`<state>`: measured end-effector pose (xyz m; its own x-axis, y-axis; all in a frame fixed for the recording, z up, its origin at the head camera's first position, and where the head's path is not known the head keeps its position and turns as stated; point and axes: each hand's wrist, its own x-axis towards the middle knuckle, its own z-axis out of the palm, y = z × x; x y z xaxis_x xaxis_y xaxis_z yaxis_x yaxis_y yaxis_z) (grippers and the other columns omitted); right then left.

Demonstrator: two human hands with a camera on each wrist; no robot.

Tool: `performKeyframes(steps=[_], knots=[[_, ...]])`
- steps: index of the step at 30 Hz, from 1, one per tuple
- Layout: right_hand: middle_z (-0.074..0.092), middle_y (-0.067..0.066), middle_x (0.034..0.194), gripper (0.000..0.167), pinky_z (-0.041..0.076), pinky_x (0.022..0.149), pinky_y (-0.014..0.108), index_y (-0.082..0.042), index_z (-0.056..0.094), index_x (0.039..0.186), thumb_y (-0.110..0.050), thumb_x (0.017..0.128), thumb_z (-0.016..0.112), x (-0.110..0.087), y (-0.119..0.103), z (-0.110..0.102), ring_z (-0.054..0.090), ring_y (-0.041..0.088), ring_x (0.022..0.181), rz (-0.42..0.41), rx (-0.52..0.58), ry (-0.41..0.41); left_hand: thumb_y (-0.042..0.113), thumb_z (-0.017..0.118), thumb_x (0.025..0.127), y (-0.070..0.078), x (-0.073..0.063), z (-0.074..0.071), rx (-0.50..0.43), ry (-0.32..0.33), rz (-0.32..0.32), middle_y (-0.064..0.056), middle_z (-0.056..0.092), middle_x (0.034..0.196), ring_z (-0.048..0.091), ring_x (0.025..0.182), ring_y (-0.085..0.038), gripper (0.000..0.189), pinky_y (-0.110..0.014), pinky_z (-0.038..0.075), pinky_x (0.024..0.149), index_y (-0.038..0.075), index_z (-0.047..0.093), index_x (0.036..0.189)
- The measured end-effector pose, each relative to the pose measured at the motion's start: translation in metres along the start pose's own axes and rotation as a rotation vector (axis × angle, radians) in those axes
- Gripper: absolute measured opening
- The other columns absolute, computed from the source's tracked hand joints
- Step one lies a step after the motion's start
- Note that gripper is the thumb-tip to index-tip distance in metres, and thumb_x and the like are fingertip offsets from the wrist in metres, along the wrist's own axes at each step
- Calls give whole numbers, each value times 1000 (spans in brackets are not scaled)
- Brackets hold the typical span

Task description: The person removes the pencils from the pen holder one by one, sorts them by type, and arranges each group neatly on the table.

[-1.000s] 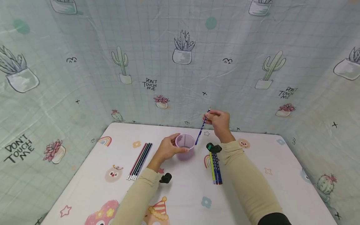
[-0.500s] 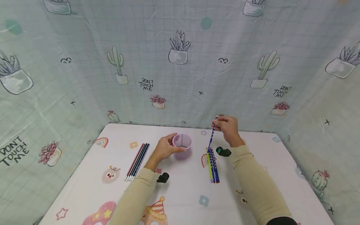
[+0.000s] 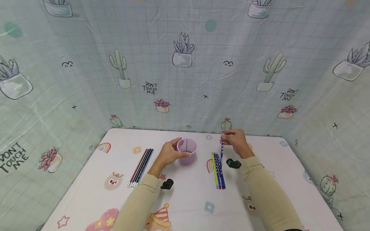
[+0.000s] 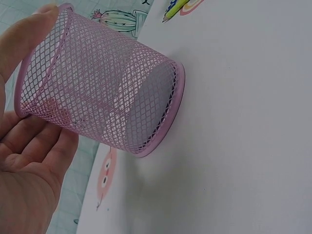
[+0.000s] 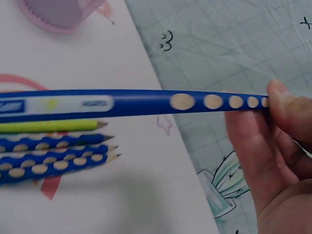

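My left hand grips a pink mesh pencil cup by its rim, thumb on the near side and fingers behind. No pencils show inside the cup in the left wrist view. My right hand pinches a blue pencil with pale oval dimples near one end, between thumb and fingers. This pencil hangs nearly upright in the head view, its lower end overlapping a row of blue dimpled pencils on the table. A yellow-green pencil lies at the left of that row.
Left of the cup, several dark pencils and a red one form another row on the white patterned tablecloth. A cactus-print curtain stands along the table's back edge. Dark wrist cameras, left and right, sit by the sleeves.
My right hand has carried the blue pencil from beside the cup to the right, then lowered it over the right-hand pencil row. My left hand keeps its grip on the cup.
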<state>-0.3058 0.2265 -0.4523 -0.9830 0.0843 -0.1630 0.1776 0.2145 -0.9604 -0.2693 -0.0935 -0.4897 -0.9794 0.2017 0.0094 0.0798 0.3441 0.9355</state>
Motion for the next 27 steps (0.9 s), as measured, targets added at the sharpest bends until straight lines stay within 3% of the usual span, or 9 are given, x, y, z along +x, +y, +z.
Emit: performKeyframes(steps=[5, 16, 22, 27], knots=[[68, 15, 113, 35, 64, 73, 22, 9, 66, 128, -9, 99, 71, -1, 15, 0, 68, 11, 81, 52, -81, -39, 28, 95, 76, 0, 0, 0, 2, -2, -3, -14, 64, 147, 63, 134, -32, 90, -47, 51, 114, 5, 52, 152], [69, 8, 85, 27, 57, 59, 24, 10, 71, 115, -8, 95, 73, -5, 47, 4, 63, 12, 65, 107, -232, -80, 25, 95, 76, 3, 1, -1, -9, -3, 1, -13, 63, 147, 62, 135, -33, 89, -47, 51, 115, 4, 52, 151], [69, 4, 72, 23, 56, 55, 23, 11, 73, 108, -5, 92, 74, -9, 56, 6, 63, 9, 56, 101, -249, -88, 26, 95, 76, 1, 1, -1, -19, -6, 3, -14, 63, 147, 62, 135, -33, 91, -47, 51, 115, 4, 52, 152], [68, 4, 71, 18, 57, 53, 22, 10, 74, 103, -3, 91, 76, -13, 58, 9, 62, 9, 55, 138, -267, -93, 27, 95, 76, 1, -1, 0, -8, -7, -1, -14, 63, 148, 61, 136, -34, 91, -48, 50, 115, 5, 51, 153]])
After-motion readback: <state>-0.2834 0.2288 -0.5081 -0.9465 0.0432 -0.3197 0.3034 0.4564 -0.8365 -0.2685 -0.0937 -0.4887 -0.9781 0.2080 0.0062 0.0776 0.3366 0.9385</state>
